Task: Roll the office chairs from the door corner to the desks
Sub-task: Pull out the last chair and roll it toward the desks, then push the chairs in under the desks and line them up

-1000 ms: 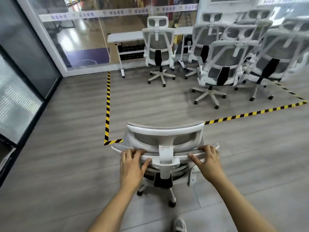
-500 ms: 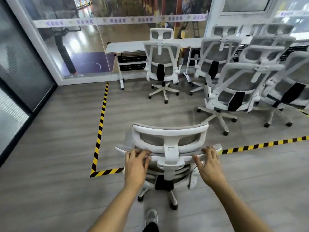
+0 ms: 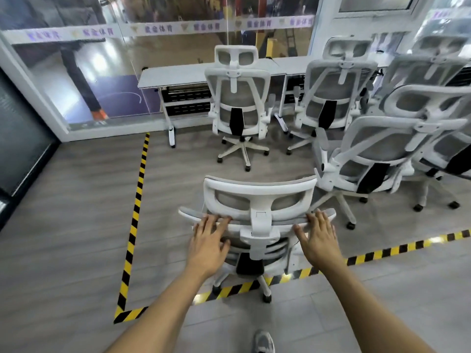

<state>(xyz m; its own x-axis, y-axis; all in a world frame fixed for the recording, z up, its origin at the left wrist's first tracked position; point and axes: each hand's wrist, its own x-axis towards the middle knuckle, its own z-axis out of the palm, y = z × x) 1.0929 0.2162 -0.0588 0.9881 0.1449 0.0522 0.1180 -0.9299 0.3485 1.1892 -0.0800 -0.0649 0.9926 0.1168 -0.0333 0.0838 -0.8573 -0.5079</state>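
Glass wall [image 3: 178,59] strip [image 3: 158,29]: purple txt, unreadable.

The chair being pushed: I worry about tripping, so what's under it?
Under the pushed chair, white legs with wheels straddle the striped floor tape. The front legs are hidden by the seat.

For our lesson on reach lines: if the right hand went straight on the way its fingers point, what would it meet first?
The right hand already touches the pushed chair's backrest top edge; beyond it, probably the parked chair, though depth is unclear.
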